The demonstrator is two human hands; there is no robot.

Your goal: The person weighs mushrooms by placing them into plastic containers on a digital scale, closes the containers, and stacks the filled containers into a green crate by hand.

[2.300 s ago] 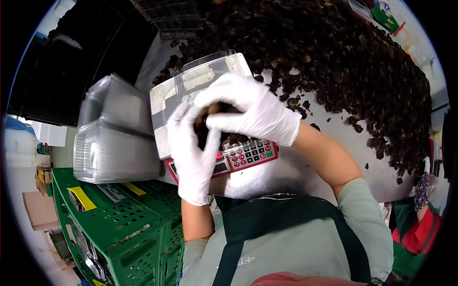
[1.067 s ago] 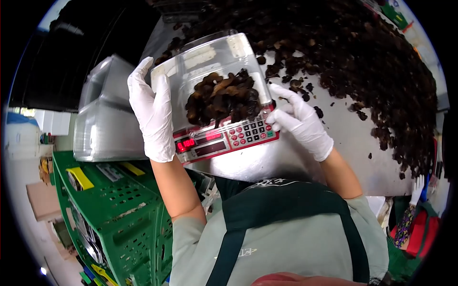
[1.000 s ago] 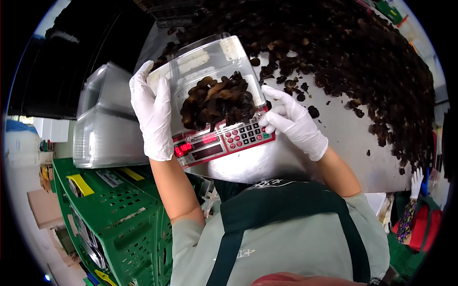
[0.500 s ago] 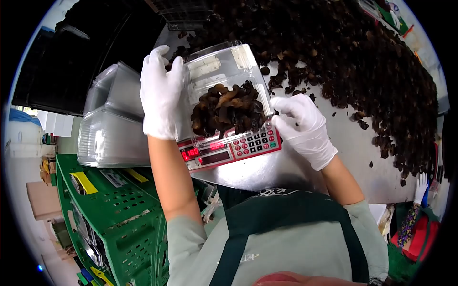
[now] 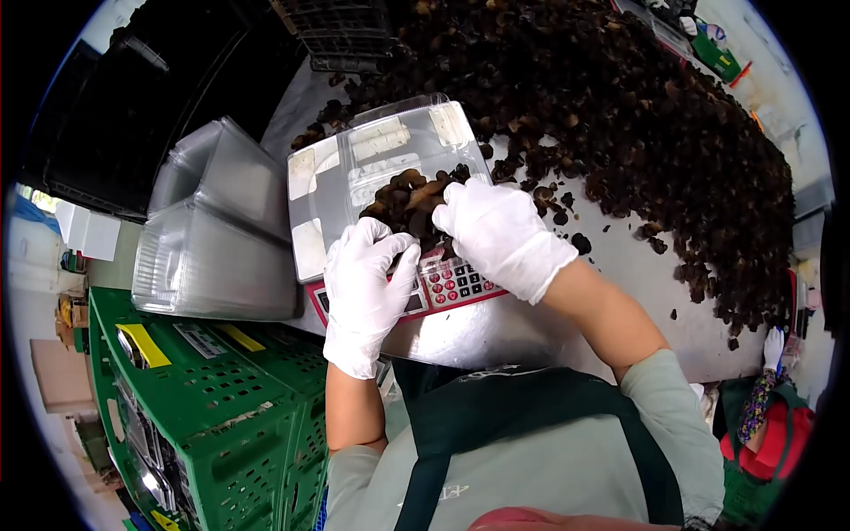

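Note:
A clear plastic box [image 5: 363, 190] with its lid folded back sits on a red and white digital scale [image 5: 306, 254]. Dark brown, curled wood ear mushrooms [image 5: 403, 196] are heaped in the box's near half. Gloved in white, my left hand [image 5: 367, 288] has its bent fingers closed at the near left edge of the box, against the mushrooms. My right hand [image 5: 500, 234], gloved too, reaches over the right side of the heap with its fingers curled into the mushrooms. The scale's display is largely covered by my left hand.
A large pile of wood ear mushrooms [image 5: 637, 115] spreads over the metal table [image 5: 708, 327]. Stacked clear boxes [image 5: 212, 252] stand at left, by green crates [image 5: 204, 389]. A black crate [image 5: 341, 31] is behind. Another person's gloved hand [image 5: 774, 348] shows far right.
Both hands have moved inward onto the mushrooms. My left hand has come from the box's far left side to its near edge; my right has left the right edge for the heap.

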